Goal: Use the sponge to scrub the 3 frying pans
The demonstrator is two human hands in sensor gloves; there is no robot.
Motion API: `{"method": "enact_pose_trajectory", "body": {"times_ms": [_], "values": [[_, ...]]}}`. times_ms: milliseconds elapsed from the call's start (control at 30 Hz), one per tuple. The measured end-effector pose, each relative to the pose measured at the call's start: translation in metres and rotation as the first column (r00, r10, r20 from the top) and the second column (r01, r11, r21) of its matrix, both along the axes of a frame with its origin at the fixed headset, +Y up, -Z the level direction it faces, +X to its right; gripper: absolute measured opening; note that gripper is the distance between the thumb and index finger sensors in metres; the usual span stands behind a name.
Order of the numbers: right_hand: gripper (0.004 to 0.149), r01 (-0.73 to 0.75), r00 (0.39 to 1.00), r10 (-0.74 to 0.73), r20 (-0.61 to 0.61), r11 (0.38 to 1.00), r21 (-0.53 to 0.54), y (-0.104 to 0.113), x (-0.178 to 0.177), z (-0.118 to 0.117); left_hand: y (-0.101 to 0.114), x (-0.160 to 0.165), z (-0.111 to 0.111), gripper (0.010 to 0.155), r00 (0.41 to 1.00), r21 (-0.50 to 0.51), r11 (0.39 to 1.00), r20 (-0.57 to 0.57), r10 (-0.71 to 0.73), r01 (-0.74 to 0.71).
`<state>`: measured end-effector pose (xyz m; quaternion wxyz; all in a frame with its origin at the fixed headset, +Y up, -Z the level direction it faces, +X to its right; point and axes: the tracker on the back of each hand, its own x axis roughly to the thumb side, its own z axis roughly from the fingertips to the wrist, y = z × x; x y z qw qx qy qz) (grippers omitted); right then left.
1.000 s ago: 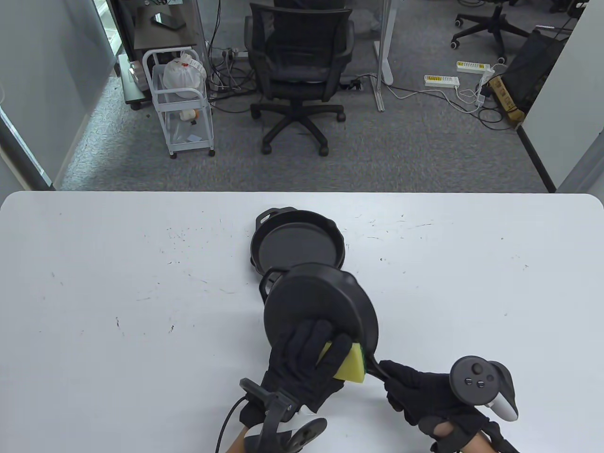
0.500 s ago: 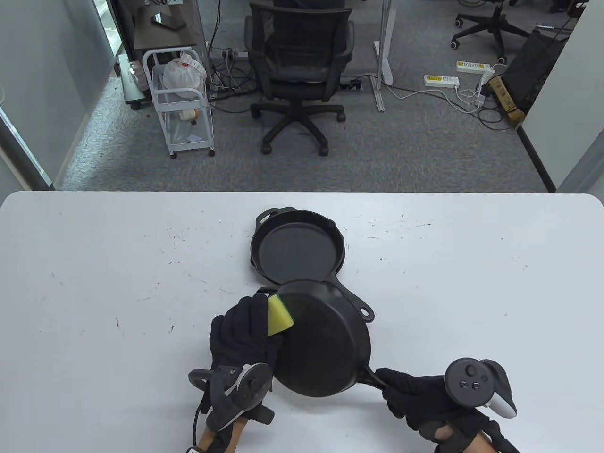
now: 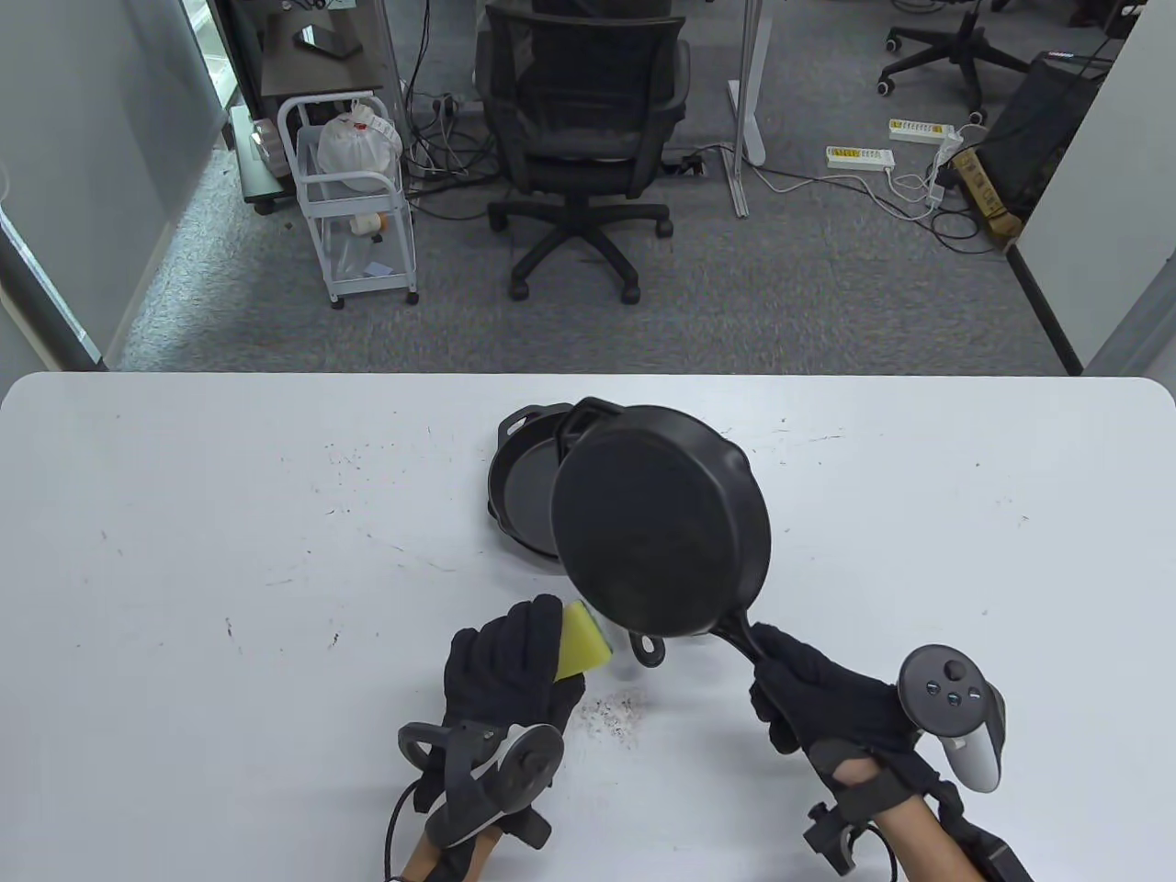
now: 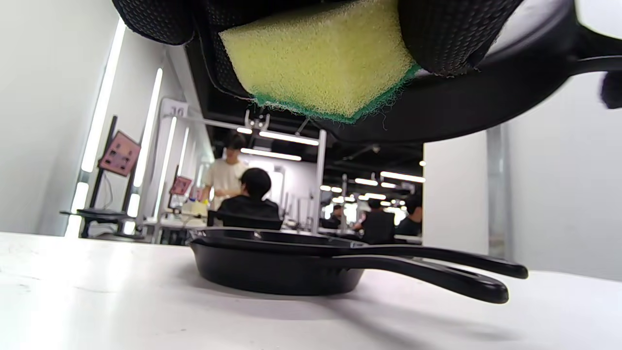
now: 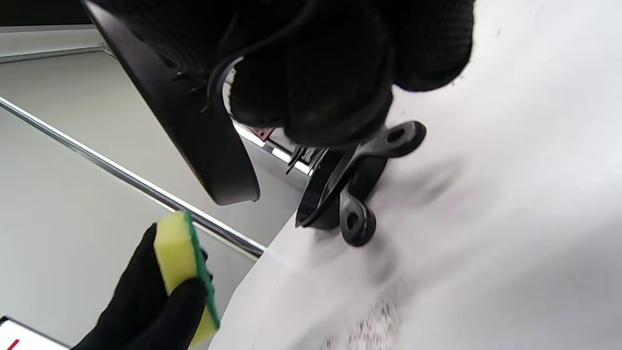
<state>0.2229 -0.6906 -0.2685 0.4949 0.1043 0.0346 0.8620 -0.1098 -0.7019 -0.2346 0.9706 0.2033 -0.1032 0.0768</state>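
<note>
My right hand (image 3: pixel 781 675) grips the handle of a black frying pan (image 3: pixel 661 524) and holds it in the air, tilted, with its underside towards the table camera. It hangs over two more black pans (image 3: pixel 519 478) stacked on the white table; their handles (image 3: pixel 646 648) stick out beneath it. My left hand (image 3: pixel 551 634) pinches a yellow sponge (image 3: pixel 583 638) with a green scouring face just left of those handles, apart from the raised pan. The left wrist view shows the sponge (image 4: pixel 320 58) up close, the stack (image 4: pixel 282 267) beyond and the raised pan (image 4: pixel 486 97) overhead.
Dark specks (image 3: pixel 611 717) lie on the table (image 3: pixel 184 551) between my hands. An office chair (image 3: pixel 583 138) and a white cart (image 3: pixel 354 202) stand on the floor beyond the far edge.
The sponge moved from the pan's underside to its left rim, then came off. My right hand raised the pan up and away over the stack.
</note>
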Motion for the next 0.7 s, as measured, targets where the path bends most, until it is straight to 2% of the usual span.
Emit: {"method": "enact_pose_trajectory", "body": {"times_ms": [133, 267, 367, 500, 700], "values": [[0.053, -0.11, 0.991, 0.107, 0.086, 0.993, 0.033, 0.011, -0.023, -0.014, 0.0, -0.004, -0.001, 0.084, 1.0, -0.015, 1.0, -0.016, 0.007, -0.008], [0.054, -0.336, 0.931, 0.325, 0.167, 0.941, 0.041, 0.013, -0.052, -0.031, -0.002, -0.007, -0.003, 0.084, 0.999, -0.033, 0.999, -0.036, 0.006, -0.007], [0.057, -0.492, 0.857, 0.481, 0.186, 0.871, 0.015, 0.004, -0.076, -0.046, -0.003, -0.008, -0.005, 0.084, 0.999, -0.043, 0.999, -0.044, 0.001, -0.003], [0.059, -0.626, 0.762, 0.618, 0.197, 0.779, -0.022, -0.013, -0.1, -0.067, -0.005, -0.008, -0.006, 0.084, 0.999, -0.061, 0.998, -0.051, -0.008, 0.005], [0.059, -0.67, 0.72, 0.671, 0.176, 0.739, -0.074, -0.031, -0.121, -0.092, -0.004, -0.008, -0.006, 0.084, 0.998, -0.074, 0.997, -0.058, -0.009, 0.005]]}}
